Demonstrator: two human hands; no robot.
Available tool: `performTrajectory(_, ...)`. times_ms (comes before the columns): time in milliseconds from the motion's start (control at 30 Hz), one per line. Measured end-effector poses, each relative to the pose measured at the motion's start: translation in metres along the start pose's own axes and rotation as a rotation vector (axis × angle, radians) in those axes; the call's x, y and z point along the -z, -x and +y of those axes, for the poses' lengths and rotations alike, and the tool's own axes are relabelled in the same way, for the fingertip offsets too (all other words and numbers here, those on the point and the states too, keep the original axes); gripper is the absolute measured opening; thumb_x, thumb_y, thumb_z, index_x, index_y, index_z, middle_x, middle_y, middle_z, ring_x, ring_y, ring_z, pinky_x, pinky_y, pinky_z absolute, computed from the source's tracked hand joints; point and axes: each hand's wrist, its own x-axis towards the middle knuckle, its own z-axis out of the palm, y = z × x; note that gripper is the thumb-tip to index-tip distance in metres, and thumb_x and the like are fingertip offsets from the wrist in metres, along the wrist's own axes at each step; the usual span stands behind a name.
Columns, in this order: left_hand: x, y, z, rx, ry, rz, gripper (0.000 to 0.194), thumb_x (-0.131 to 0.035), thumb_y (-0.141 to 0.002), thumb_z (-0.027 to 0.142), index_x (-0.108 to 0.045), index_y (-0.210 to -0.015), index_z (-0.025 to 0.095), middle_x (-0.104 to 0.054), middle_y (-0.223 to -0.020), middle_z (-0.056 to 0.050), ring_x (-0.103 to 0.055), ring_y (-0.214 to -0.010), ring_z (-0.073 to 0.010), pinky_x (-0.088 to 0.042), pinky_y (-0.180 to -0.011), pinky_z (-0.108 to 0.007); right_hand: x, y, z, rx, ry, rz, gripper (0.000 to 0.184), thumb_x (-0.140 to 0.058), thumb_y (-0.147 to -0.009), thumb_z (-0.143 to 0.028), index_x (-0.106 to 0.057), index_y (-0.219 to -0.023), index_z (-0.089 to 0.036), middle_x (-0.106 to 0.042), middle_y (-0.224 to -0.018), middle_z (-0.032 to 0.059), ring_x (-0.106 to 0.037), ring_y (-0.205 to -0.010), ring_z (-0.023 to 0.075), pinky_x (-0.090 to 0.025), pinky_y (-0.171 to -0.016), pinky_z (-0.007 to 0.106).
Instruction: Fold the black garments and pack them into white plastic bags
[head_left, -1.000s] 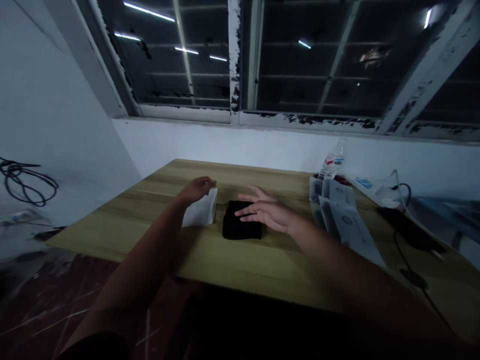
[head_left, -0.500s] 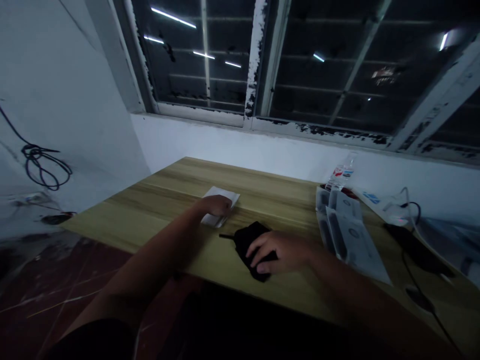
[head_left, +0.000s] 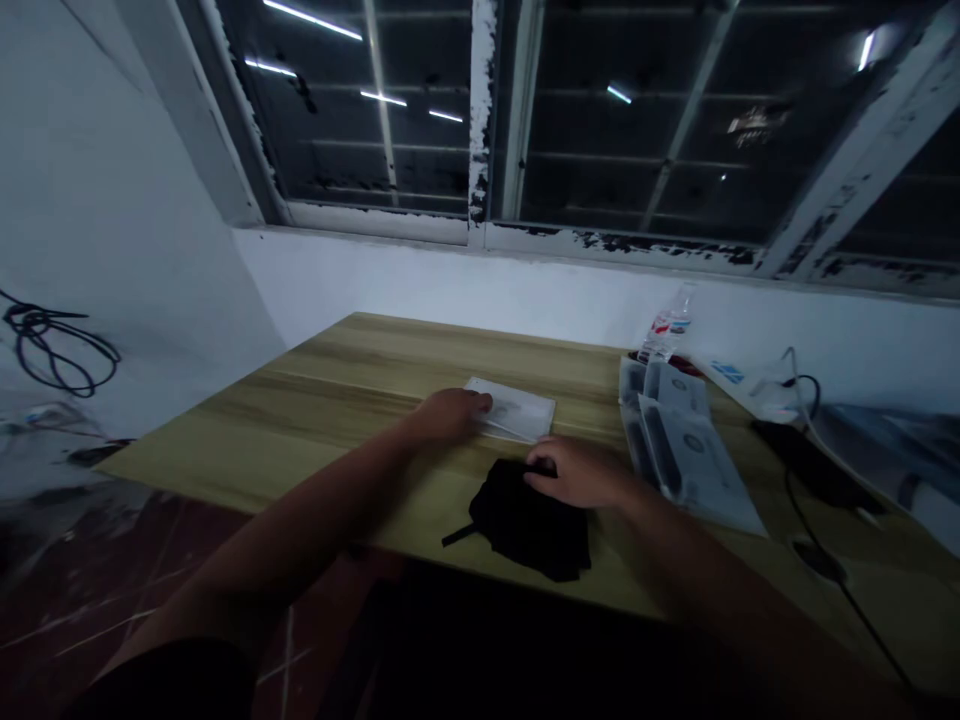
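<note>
My left hand (head_left: pixel 450 414) is closed on the left end of a flat white packet (head_left: pixel 517 405), thumb on top. The packet looks like a thin plastic sleeve with a faint grey print. My right hand (head_left: pixel 581 472) is curled beside the packet's near right corner, thumb and forefinger close together. What lies between those fingers is hidden. Just below that hand, a black cloth piece (head_left: pixel 529 525) with a short strap (head_left: pixel 459 535) lies spread at the table's front edge. In this dim light I cannot make out its kind.
On the wooden table (head_left: pixel 300 400), printed plastic packs (head_left: pixel 694 450) lie to the right. Behind them stands a clear bottle (head_left: pixel 666 325). Farther right are a black flat object (head_left: pixel 814 465) and a cable (head_left: pixel 870 630). A white wall and window border the back.
My left hand and the white packet have moved right. My right hand has moved from atop the black cloth to the packet's corner. The cloth now lies more spread out.
</note>
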Motion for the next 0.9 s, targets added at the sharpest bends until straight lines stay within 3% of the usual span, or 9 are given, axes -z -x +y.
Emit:
performTrajectory(133,-0.002,-0.005,-0.003,0.084,-0.040,0.010,0.034,-0.057,-0.092,0.025,-0.069,-0.123,0.027,-0.076,-0.111,-0.010,-0.071,-0.098,-0.0292,-0.048,-0.079,-0.033,0.002,0.006,-0.008,0.004,0.018,0.004,0.018,-0.063,-0.093,-0.031,-0.070,-0.105,-0.021,-0.075,-0.096,0.0047,-0.062,-0.080,0.0175,-0.038,-0.067,0.027)
performTrajectory(267,0.000,-0.003,0.016,0.009,0.029,0.039,0.024,-0.058,-0.092,0.027,-0.078,-0.105,0.026,-0.079,-0.097,-0.009,-0.072,-0.088,-0.0264,-0.046,-0.072,-0.030,0.008,0.012,-0.009,0.142,0.016,0.031,0.021,-0.063,-0.093,-0.028,-0.064,-0.113,-0.024,-0.074,-0.098,0.0017,-0.062,-0.079,0.0166,-0.038,-0.067,0.027)
performTrajectory(433,0.001,0.001,0.045,-0.125,0.130,0.012,0.026,-0.065,-0.082,0.018,-0.082,-0.100,0.028,-0.081,-0.096,-0.006,-0.073,-0.090,-0.0266,-0.045,-0.070,-0.027,0.008,0.005,-0.011,0.287,0.060,0.198,0.020,-0.053,-0.100,-0.022,-0.071,-0.109,-0.024,-0.074,-0.108,0.0047,-0.064,-0.098,0.0192,-0.045,-0.087,0.032)
performTrajectory(567,-0.005,0.000,0.039,-0.118,0.293,0.055,0.035,-0.059,-0.082,0.011,-0.082,-0.104,0.025,-0.081,-0.096,-0.004,-0.071,-0.083,-0.0202,-0.044,-0.070,-0.025,0.003,-0.002,-0.008,0.246,0.284,0.221,0.025,-0.054,-0.101,-0.024,-0.078,-0.109,-0.023,-0.074,-0.111,0.0097,-0.061,-0.110,0.0250,-0.045,-0.098,0.041)
performTrajectory(633,-0.008,-0.001,0.030,-0.135,0.419,0.052,0.031,-0.056,-0.088,0.016,-0.081,-0.104,0.021,-0.079,-0.089,-0.003,-0.067,-0.075,-0.0162,-0.044,-0.069,-0.023,0.001,-0.001,-0.004,0.213,0.334,0.214,0.025,-0.059,-0.101,-0.032,-0.080,-0.111,-0.023,-0.066,-0.137,0.0126,-0.052,-0.132,0.0305,-0.038,-0.111,0.048)
performTrajectory(700,-0.011,-0.002,0.024,-0.173,0.531,0.028,0.028,-0.055,-0.094,0.027,-0.080,-0.101,0.016,-0.077,-0.084,-0.002,-0.064,-0.072,-0.0147,-0.044,-0.068,-0.022,-0.002,0.002,0.000,0.188,0.357,0.176,0.032,-0.059,-0.101,-0.044,-0.079,-0.118,-0.026,-0.048,-0.159,0.0113,-0.034,-0.150,0.0356,-0.027,-0.121,0.057)
performTrajectory(800,-0.014,-0.004,0.022,-0.159,0.584,0.020,0.041,-0.050,-0.100,0.043,-0.077,-0.091,0.013,-0.071,-0.077,-0.002,-0.061,-0.069,-0.0143,-0.043,-0.065,-0.022,-0.007,0.005,0.006,0.161,0.353,0.084,0.045,-0.046,-0.104,-0.054,-0.068,-0.138,-0.032,-0.032,-0.170,0.0071,-0.019,-0.158,0.0361,-0.018,-0.124,0.063)
performTrajectory(900,-0.016,-0.005,0.023,-0.175,0.532,0.020,0.028,-0.061,-0.092,0.038,-0.075,-0.094,0.015,-0.071,-0.082,-0.002,-0.061,-0.073,-0.0148,-0.044,-0.069,-0.023,-0.010,0.006,0.010,0.132,0.331,-0.002,0.054,-0.038,-0.106,-0.059,-0.054,-0.152,-0.035,-0.026,-0.172,0.0067,-0.013,-0.160,0.0362,-0.014,-0.124,0.065)
